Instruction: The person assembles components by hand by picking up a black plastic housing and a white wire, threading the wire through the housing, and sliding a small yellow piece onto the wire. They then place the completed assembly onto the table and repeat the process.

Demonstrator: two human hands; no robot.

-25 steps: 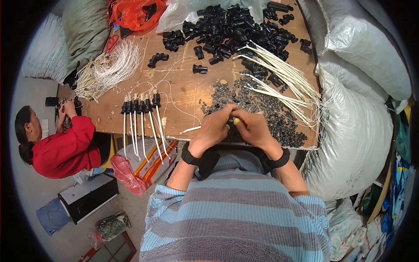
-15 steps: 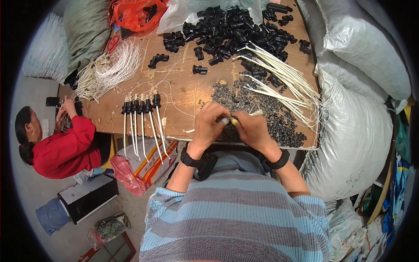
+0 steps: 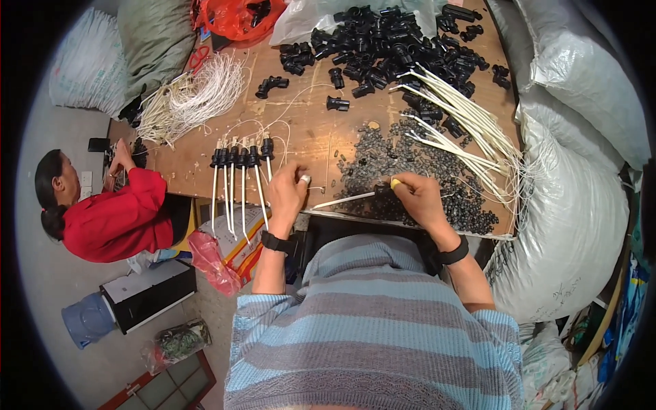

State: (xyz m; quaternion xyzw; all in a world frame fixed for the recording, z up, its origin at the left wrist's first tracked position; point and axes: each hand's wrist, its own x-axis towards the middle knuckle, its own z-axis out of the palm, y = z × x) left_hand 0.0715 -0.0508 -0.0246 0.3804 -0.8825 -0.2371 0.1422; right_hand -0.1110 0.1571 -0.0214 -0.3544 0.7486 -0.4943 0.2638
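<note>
My right hand (image 3: 421, 199), a yellow cover on one fingertip, grips a black socket (image 3: 385, 196) just above the table's near edge. A white tube (image 3: 345, 200) sticks out from that socket toward the left. My left hand (image 3: 288, 193), with a white fingertip cover, is apart from it, its fingers curled; what they hold, if anything, is hidden. Beside this hand several black sockets with white tubes (image 3: 236, 156) lie in a row, tubes hanging over the edge. Small dark parts (image 3: 372, 157) are spread around my right hand.
Black sockets (image 3: 376, 48) are heaped at the back. White tubes with wires (image 3: 465, 123) lie at the right, a bundle of white wires (image 3: 205, 92) at the left. Full white sacks (image 3: 567, 219) press against the right edge. A person in red (image 3: 113, 219) works at the far left.
My hands have moved apart, the left one going left toward the row of sockets. The black socket with its white tube now shows at my right hand. The whole view has shifted slightly.
</note>
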